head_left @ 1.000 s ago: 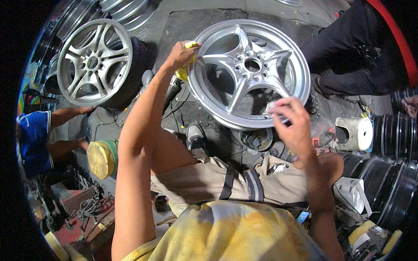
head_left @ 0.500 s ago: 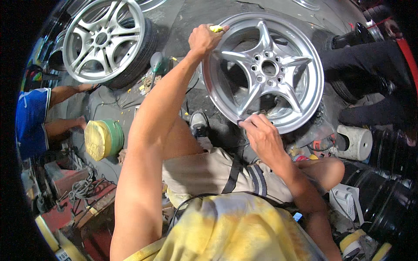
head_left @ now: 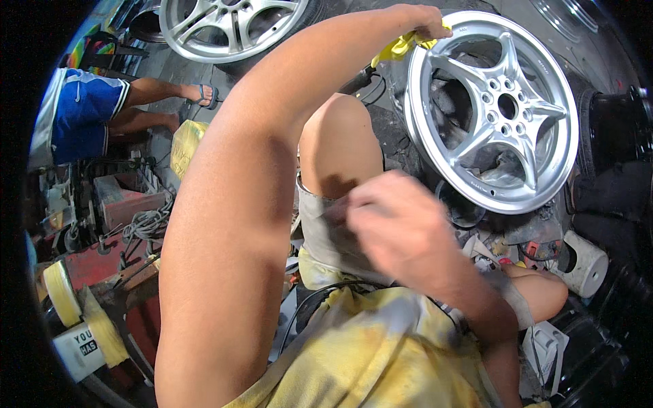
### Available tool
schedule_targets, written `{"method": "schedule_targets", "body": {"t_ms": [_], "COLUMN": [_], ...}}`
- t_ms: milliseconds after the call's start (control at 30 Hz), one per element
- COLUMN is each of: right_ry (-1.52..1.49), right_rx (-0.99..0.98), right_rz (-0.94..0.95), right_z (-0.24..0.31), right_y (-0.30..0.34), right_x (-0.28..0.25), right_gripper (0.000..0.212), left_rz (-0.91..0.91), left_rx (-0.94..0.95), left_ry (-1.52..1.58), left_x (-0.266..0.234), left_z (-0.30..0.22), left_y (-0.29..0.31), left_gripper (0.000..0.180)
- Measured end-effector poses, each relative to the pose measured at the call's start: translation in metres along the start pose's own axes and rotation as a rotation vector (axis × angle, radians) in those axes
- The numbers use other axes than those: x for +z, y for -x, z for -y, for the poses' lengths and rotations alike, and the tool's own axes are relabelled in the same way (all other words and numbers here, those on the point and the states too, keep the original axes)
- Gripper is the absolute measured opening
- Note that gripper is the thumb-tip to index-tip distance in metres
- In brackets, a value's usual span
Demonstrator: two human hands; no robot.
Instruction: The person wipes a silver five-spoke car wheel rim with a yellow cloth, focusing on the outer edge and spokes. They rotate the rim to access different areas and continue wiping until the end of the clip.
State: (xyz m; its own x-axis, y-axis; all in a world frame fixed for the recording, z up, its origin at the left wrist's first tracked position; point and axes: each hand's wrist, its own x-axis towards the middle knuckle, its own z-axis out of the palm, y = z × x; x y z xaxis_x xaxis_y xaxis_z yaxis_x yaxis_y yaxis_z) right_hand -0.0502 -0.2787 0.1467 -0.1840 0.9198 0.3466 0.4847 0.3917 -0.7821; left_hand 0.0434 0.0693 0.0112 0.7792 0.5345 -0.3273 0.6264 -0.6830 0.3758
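A silver alloy wheel (head_left: 474, 170) with star-like spokes stands tilted at the upper right. At its upper left rim is my left hand (head_left: 430, 24), closed on a crumpled yellow cloth (head_left: 398, 50) that hangs against the rim. My right hand (head_left: 401, 221) is over my lap, apart from the wheel and smeared by motion. Its fingers look curled around something small and dark, too blurred to name. My left forearm crosses the view and covers part of the floor.
Another silver wheel (head_left: 228, 47) rests on a tyre at the top. At left is a person in blue shorts (head_left: 88, 115), near a yellow-topped round container (head_left: 185, 149). A red machine with coiled cable (head_left: 146, 224) stands below. A white cylinder (head_left: 586, 264) lies at right.
My right hand has left the wheel's lower rim and come back over my lap. More of the yellow cloth now shows at my left hand. The view has shifted, placing the wheel farther right.
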Motion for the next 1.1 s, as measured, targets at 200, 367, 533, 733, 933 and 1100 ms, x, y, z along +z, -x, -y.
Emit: {"method": "schedule_targets", "body": {"t_ms": [200, 367, 533, 733, 933, 1100], "right_ry": [-0.203, -0.247, -0.057, 0.215, 0.395, 0.457], "right_rx": [0.388, 0.861, 0.876, 0.758, 0.523, 0.453], "right_rz": [-0.138, -0.461, -0.450, -0.237, -0.224, -0.172], "right_z": [-0.023, -0.074, -0.080, -0.069, -0.080, -0.085], "right_y": [0.043, 0.130, 0.136, 0.123, 0.131, 0.123], "right_x": [-0.037, -0.092, -0.078, -0.064, -0.044, -0.035], "right_gripper": [0.016, 0.013, 0.013, 0.016, 0.020, 0.025], "left_rz": [-0.208, -0.483, -0.531, -0.511, -0.493, -0.485], "left_rx": [-0.072, -0.119, -0.153, -0.165, -0.162, -0.150], "left_ry": [-0.007, 0.114, 0.156, 0.256, 0.247, 0.246], "left_x": [0.035, 0.035, 0.031, 0.026, 0.022, 0.026], "left_z": [0.007, -0.001, -0.005, -0.005, -0.008, -0.004], "left_y": [-0.021, 0.053, 0.066, 0.070, 0.067, 0.064], "left_gripper": [0.058, 0.060, 0.055, 0.062, 0.068, 0.066]}}
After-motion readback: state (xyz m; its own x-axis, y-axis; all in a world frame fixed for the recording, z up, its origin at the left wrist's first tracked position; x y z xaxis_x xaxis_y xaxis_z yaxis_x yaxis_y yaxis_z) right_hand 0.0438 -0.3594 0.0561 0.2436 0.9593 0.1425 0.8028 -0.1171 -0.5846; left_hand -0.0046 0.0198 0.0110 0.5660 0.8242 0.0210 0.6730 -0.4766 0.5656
